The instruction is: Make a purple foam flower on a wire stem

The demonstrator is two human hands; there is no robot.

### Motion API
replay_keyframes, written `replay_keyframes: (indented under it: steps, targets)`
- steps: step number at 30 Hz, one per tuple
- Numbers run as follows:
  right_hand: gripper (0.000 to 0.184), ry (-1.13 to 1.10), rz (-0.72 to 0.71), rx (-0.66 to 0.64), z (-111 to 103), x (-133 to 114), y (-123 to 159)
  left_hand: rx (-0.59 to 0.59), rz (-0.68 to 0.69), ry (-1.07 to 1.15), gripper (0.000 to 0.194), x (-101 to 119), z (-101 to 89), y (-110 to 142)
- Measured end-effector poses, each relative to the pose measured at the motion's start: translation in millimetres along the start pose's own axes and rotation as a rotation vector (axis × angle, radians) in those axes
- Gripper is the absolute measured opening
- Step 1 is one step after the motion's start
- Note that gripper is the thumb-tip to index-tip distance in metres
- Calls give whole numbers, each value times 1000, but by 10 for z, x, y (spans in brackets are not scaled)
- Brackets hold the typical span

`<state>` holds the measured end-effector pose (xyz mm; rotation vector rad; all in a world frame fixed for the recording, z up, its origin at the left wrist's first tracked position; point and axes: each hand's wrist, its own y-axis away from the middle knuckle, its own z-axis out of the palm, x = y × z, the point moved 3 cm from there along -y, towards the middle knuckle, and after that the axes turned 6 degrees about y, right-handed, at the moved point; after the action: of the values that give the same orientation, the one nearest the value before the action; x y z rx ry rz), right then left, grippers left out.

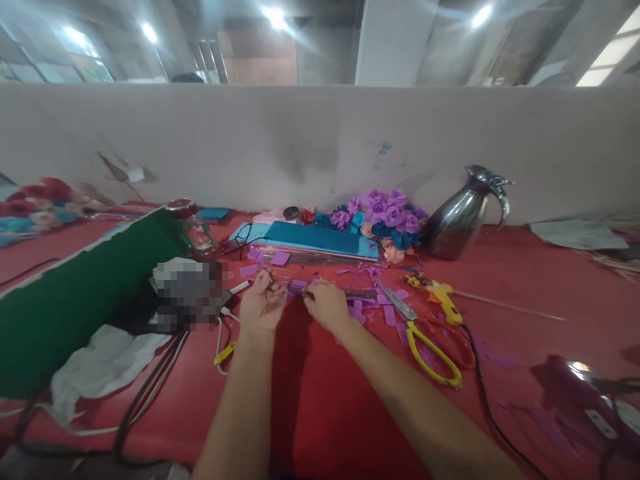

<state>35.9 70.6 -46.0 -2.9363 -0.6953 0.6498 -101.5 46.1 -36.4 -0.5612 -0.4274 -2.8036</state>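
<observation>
My left hand (263,303) is turned palm up over the red table, its fingers curled in. Just right of it my right hand (326,303) is palm down, thumb and fingertips pinched together. A small purple piece (299,285) shows between the two hands; whether it is held or lies behind them I cannot tell. What the fingertips grip is too small to make out. Purple paper cuttings (390,315) are scattered right of my right hand. Among them lie scissors (434,360) with yellow handles, their blades partly apart.
A yellow glue gun (447,303) with a black cord lies at right, near a steel jug (457,217). Paper flowers (390,213) and blue sheets (320,239) sit along the back. At left are a glass jar (197,230), a green panel (95,287), white tissue (100,363) and cables.
</observation>
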Motion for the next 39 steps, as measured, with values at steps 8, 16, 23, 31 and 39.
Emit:
replay_keyframes:
  steps: [8, 16, 23, 31, 39]
  targets:
    - [11, -348, 134, 38, 55, 218, -188, 15, -3, -99, 8, -52, -8, -41]
    - [16, -791, 244, 103, 55, 273, -213, 59, 27, -296, 15, -109, -62, -79]
    - [20, -1079, 286, 115, -187, 375, 110, -61, -31, -420, 29, -384, 99, 75]
    - [17, -1080, 238, 145, -339, 490, 532, -209, -219, -626, 39, -665, 193, 275]
    - [23, -1190, 286, 78, -396, 598, 615, -199, -240, -709, 32, -755, 140, 295]
